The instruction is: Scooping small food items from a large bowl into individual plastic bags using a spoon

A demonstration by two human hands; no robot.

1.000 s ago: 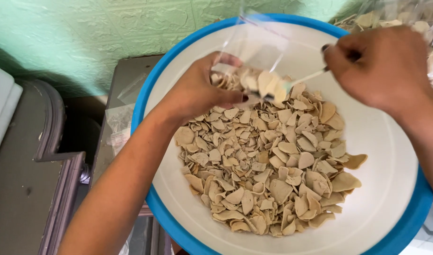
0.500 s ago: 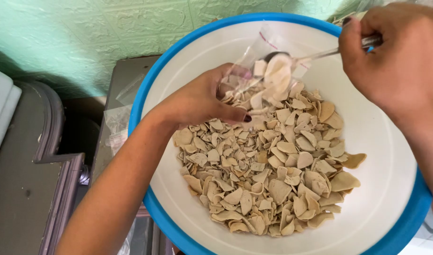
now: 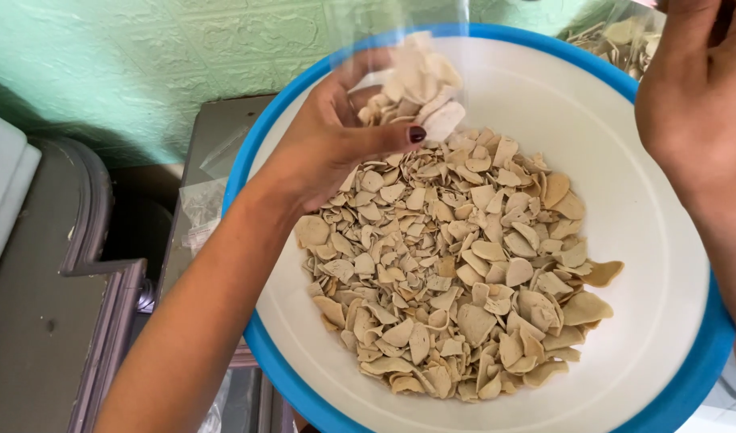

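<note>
Head view. Against the frame half a second back, we note the clear plastic bag (image 3: 412, 80) raised off the heap and now held above the far left part of the blue-rimmed basin (image 3: 689, 377); the spoon that fed it is out of sight, and our right hand (image 3: 697, 104) has drawn up toward the basin's far right edge.

Left hand (image 3: 336, 136): fingers and thumb closed round the bag's lower part, thumb across its front, over the basin's far left side.

Bag: its filled bottom, packed with pale chips, sits in the left hand; its long axis runs near upright, mouth pointing up and away from the basin, the top cut off by the frame edge. It stands well apart from the right hand.

Right hand: partly out of frame; we cannot tell whether it grips anything.

Basin: white inside, holding a heap of tan cracker chips (image 3: 456, 273) spread from its centre toward the near rim.
</note>
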